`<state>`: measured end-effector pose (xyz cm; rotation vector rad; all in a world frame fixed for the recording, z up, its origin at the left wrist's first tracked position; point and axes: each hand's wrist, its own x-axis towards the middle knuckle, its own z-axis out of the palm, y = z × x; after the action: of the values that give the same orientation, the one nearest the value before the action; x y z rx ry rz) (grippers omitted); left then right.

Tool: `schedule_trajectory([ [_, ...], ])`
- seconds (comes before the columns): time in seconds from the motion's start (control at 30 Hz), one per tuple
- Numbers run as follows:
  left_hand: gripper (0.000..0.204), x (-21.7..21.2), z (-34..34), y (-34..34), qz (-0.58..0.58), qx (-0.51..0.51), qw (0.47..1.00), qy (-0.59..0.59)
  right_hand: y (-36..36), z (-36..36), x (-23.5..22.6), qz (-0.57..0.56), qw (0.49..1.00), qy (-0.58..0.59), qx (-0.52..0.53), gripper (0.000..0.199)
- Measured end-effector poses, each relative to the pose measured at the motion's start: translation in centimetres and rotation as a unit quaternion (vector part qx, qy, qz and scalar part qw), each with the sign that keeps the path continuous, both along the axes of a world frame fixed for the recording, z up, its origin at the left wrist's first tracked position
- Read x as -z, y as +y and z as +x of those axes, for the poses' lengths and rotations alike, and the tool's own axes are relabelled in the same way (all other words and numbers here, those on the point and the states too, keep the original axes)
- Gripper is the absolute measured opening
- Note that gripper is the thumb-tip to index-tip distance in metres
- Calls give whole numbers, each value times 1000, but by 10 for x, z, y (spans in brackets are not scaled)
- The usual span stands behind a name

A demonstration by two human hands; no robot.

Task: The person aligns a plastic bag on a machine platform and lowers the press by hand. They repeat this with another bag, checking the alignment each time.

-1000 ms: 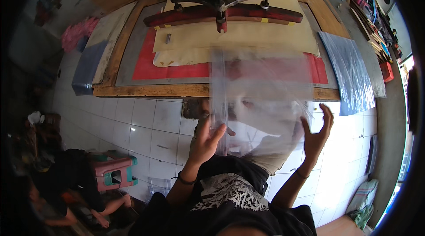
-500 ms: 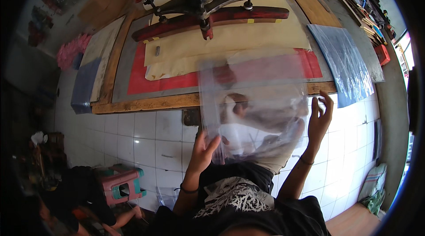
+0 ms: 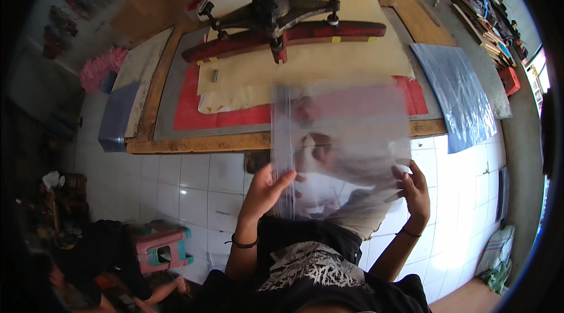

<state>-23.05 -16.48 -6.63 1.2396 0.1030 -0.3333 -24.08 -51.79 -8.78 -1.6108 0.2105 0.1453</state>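
Note:
A see-through plastic sheet (image 3: 346, 136), with a banded strip along its left side, hangs upright in front of me and overlaps the table's front edge. My left hand (image 3: 267, 192) grips its lower left side, thumb on the near face and fingers behind. At the right side, my right hand (image 3: 416, 189) has its bent fingers and thumb closed on the sheet's edge; some fingertips are blurred. Behind the sheet lie a cream paper (image 3: 305, 60) and a red sheet (image 3: 235, 119) on the table. A small metal piece (image 3: 215, 75) rests on the paper.
A red curved bar (image 3: 229, 45) on a black metal arm spans above the paper. The table has a wooden front rail (image 3: 194, 144). Bluish plastic sheets (image 3: 455, 89) drape over its right side. At lower left, another person (image 3: 117, 260) sits by a pink-green stool (image 3: 161, 248).
My right hand has come down and inward from beside the sheet, and its fingers have closed on the right edge. The left hand keeps its grip.

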Motion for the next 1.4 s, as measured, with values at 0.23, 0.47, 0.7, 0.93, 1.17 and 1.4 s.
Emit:
schedule_trajectory([
  [0.23,43,-10,9,3,36,-18,998,-44,3,6,9,68,996,-53,-15,54],
  [0.47,26,-19,23,-3,21,4,999,-39,12,13,-4,32,995,-96,15,56],
  [0.7,23,-2,23,-4,70,110,991,-11,17,23,7,-60,998,-15,31,34],
  [0.93,31,-10,20,0,190,-22,961,-199,16,36,-24,-78,986,-144,37,36],
  [1.17,40,-129,79,5,90,-90,916,-381,37,109,-140,-30,935,-351,25,45],
  [1.4,35,-113,110,1,101,-101,898,-417,11,149,-105,-47,931,-361,-23,50],
])
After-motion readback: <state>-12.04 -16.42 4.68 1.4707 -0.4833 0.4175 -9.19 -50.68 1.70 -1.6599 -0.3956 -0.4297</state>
